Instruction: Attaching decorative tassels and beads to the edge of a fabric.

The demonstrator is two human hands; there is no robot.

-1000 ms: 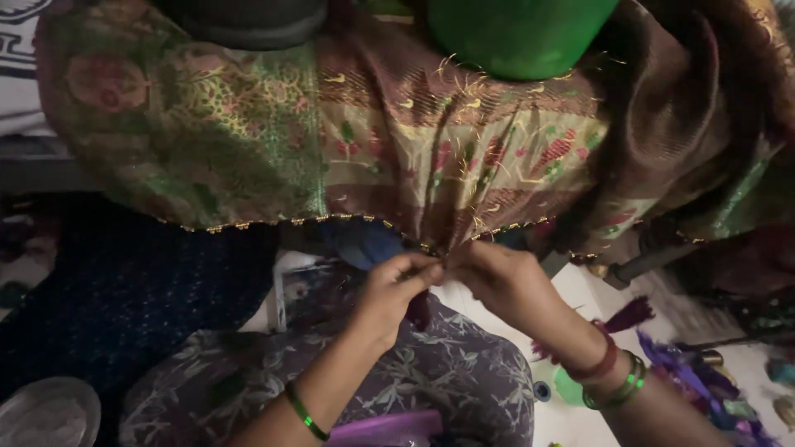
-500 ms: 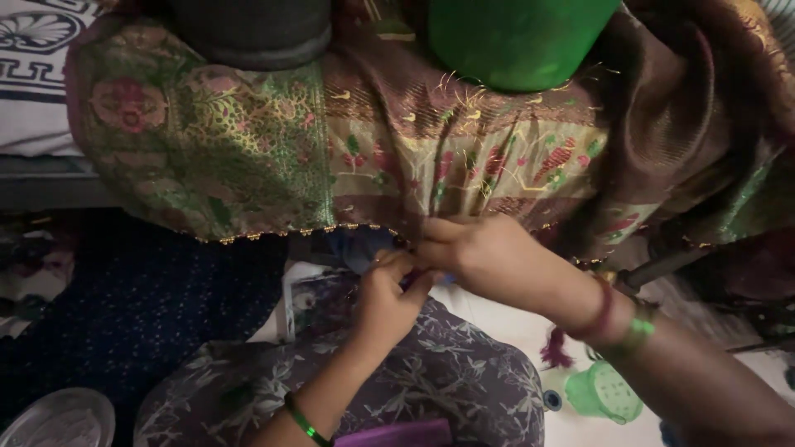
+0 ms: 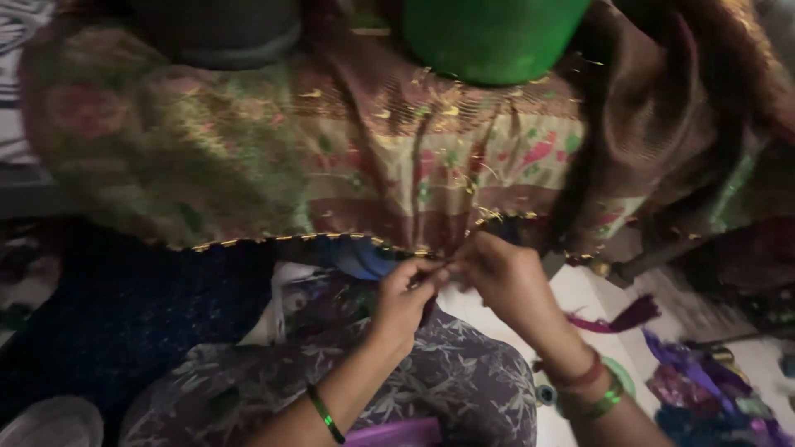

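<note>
green tub [image 3: 493, 37] above fabric [image 3: 348, 165] (draped)

This looks like a home used for hand sewing, with the person seated low on the floor. A patterned brocade cloth [image 3: 348, 165] with a gold-beaded hem hangs from a raised edge at twelve o'clock, pinned there by a green tub [image 3: 493, 37] and a dark pot [image 3: 219, 33]. Loose maroon and purple tassels [image 3: 704, 381] lie on the pale floor [image 3: 592, 302] at four o'clock, and a steel plate [image 3: 50, 422] sits at eight o'clock.
</note>
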